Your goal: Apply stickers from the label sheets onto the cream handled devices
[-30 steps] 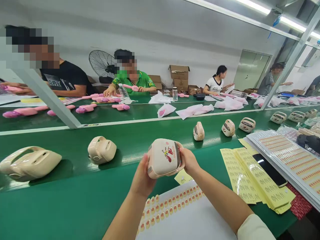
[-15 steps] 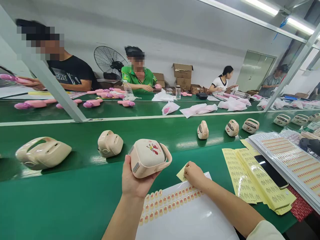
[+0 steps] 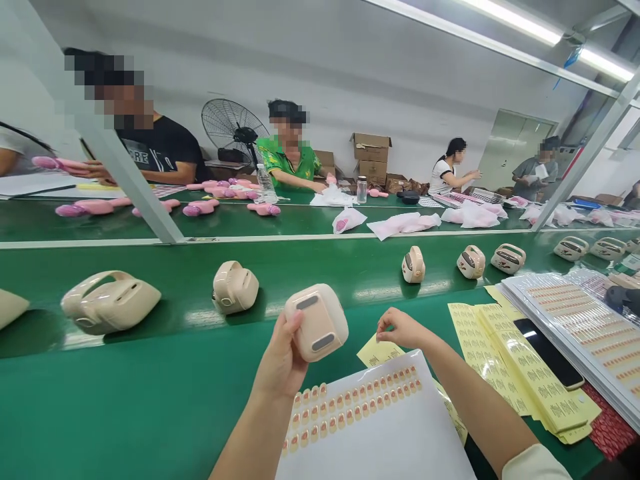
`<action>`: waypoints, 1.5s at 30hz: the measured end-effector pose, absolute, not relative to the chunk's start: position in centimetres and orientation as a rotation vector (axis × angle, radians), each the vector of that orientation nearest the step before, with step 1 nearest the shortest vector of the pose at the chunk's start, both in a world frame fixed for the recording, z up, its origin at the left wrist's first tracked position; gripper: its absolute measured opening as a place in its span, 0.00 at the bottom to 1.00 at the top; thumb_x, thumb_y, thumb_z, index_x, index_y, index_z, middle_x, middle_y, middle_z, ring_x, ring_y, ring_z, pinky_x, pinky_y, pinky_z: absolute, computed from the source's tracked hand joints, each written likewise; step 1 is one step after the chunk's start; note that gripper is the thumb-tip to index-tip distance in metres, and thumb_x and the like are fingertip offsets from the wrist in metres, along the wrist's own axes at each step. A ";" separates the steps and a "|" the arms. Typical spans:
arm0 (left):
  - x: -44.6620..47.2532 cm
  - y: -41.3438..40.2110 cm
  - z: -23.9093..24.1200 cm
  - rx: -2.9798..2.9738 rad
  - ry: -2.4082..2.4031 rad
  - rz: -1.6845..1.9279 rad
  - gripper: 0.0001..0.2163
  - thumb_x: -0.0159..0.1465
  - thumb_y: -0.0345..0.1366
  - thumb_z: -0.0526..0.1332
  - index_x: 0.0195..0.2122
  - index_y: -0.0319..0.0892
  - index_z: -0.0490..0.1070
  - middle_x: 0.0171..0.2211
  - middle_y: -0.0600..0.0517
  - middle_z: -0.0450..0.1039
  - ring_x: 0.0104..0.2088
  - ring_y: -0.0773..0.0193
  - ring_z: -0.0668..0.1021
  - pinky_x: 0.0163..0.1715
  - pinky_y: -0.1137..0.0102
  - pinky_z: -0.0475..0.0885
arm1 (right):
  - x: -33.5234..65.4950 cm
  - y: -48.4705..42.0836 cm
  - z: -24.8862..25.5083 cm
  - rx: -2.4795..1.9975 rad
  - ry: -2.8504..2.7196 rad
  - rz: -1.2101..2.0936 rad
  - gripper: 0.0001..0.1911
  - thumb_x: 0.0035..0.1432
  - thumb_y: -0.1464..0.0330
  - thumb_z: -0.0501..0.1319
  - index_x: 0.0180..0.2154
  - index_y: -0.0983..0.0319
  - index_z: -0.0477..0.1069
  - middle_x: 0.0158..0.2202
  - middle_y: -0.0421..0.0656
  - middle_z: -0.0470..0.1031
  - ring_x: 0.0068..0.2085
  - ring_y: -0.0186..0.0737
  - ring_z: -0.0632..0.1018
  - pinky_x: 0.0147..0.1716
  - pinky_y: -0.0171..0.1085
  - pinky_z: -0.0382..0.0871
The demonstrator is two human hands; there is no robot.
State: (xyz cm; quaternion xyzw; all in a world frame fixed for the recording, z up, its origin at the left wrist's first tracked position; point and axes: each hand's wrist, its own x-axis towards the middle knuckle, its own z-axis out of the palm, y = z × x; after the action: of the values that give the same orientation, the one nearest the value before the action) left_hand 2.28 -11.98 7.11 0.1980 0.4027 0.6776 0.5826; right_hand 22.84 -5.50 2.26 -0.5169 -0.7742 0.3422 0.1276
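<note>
My left hand [image 3: 280, 363] grips a small beige plastic device [image 3: 317, 322], turned so a grey-slotted side faces me. My right hand [image 3: 403, 328] hovers just right of it, fingertips pinched together above a yellow sticker sheet [image 3: 377, 352]; whether a sticker sits between them is too small to tell. Under both hands lies a white sheet [image 3: 380, 427] with two rows of small orange-and-cream stickers.
More beige devices [image 3: 235, 287] [image 3: 110, 301] [image 3: 413, 265] stand along the green conveyor belt [image 3: 150, 393]. Yellow label sheets [image 3: 505, 360], a black phone [image 3: 550, 352] and stacked sticker sheets [image 3: 585, 320] lie at right. Several people work across the belt with pink items [image 3: 200, 208].
My right hand let go of the device and dropped to the yellow sheet, then lifted with pinched fingertips. My left hand rotated the device, turning its printed face away.
</note>
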 end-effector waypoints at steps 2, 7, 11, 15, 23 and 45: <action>2.3 -11.9 6.5 0.485 0.932 1.556 0.18 0.48 0.42 0.67 0.40 0.46 0.72 0.35 0.55 0.74 0.34 0.63 0.75 0.28 0.73 0.72 | 21.8 -5.4 1.9 -1.523 -2.284 0.962 0.02 0.46 0.72 0.64 0.24 0.64 0.74 0.40 0.45 0.69 0.37 0.38 0.72 0.34 0.34 0.64; 2.2 -11.9 5.8 0.543 0.922 1.521 0.20 0.47 0.43 0.68 0.42 0.46 0.71 0.35 0.55 0.73 0.35 0.62 0.75 0.29 0.73 0.72 | 20.0 -6.1 -1.0 -1.596 -2.322 0.883 0.08 0.43 0.81 0.61 0.18 0.65 0.71 0.35 0.45 0.68 0.33 0.38 0.70 0.32 0.36 0.63; 2.2 -11.8 5.7 0.564 0.923 1.512 0.22 0.46 0.45 0.68 0.43 0.47 0.71 0.35 0.54 0.73 0.35 0.61 0.75 0.26 0.73 0.71 | 20.2 -6.6 -1.9 -1.569 -2.315 0.874 0.09 0.45 0.82 0.58 0.19 0.66 0.69 0.36 0.46 0.68 0.35 0.39 0.69 0.35 0.37 0.62; 2.3 -11.7 5.9 0.536 0.975 1.533 0.24 0.42 0.46 0.70 0.41 0.47 0.72 0.36 0.54 0.73 0.34 0.61 0.74 0.24 0.73 0.70 | 21.5 -6.3 -1.0 -1.495 -2.299 1.022 0.07 0.45 0.79 0.61 0.18 0.66 0.68 0.33 0.44 0.70 0.32 0.36 0.70 0.31 0.34 0.62; 2.5 -11.8 6.3 0.524 0.977 1.553 0.25 0.40 0.47 0.71 0.40 0.47 0.72 0.35 0.56 0.72 0.33 0.64 0.73 0.25 0.74 0.70 | 23.2 -5.5 -0.4 -1.453 -2.235 1.198 0.04 0.51 0.72 0.59 0.26 0.65 0.70 0.30 0.41 0.72 0.29 0.32 0.71 0.27 0.31 0.63; 2.2 -11.9 6.7 0.514 1.003 1.554 0.29 0.38 0.46 0.73 0.42 0.48 0.70 0.34 0.57 0.71 0.30 0.67 0.72 0.23 0.75 0.68 | 21.0 -6.4 -1.3 -1.532 -2.186 1.039 0.11 0.42 0.82 0.60 0.15 0.65 0.67 0.35 0.45 0.71 0.38 0.40 0.72 0.36 0.36 0.64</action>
State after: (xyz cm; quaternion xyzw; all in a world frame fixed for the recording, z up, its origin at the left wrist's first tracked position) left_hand 2.16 -11.92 6.72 0.2193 0.4278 0.6630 0.5738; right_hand 20.97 -6.36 -1.30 -0.5297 -0.7557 0.3594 0.1381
